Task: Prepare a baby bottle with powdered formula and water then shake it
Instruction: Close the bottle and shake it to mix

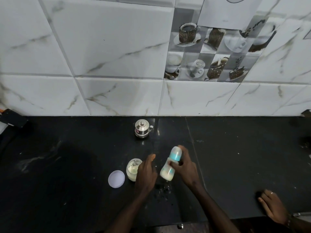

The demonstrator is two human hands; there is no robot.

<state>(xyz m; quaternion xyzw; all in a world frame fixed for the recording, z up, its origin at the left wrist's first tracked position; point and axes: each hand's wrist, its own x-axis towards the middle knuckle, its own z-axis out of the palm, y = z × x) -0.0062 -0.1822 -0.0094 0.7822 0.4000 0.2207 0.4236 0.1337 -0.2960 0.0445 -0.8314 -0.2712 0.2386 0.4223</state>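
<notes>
My right hand point(184, 167) grips a baby bottle point(170, 165) by its middle, above the black counter. The bottle is tilted, with its clear cap and blue collar pointing up and away, and pale milky liquid fills its lower part. My left hand point(146, 174) hovers just left of the bottle with its fingers relaxed and holds nothing. It partly covers an open glass jar point(132, 169) of pale formula powder. The jar's white lid point(116, 179) lies flat on the counter to the left of the jar.
A small steel pot with a lid point(142, 128) stands near the tiled wall at the back. Another person's hand point(272, 207), wearing a ring, rests on the counter's front edge at the right. Spilled specks point(162, 190) lie on the black counter point(67, 165) below the bottle.
</notes>
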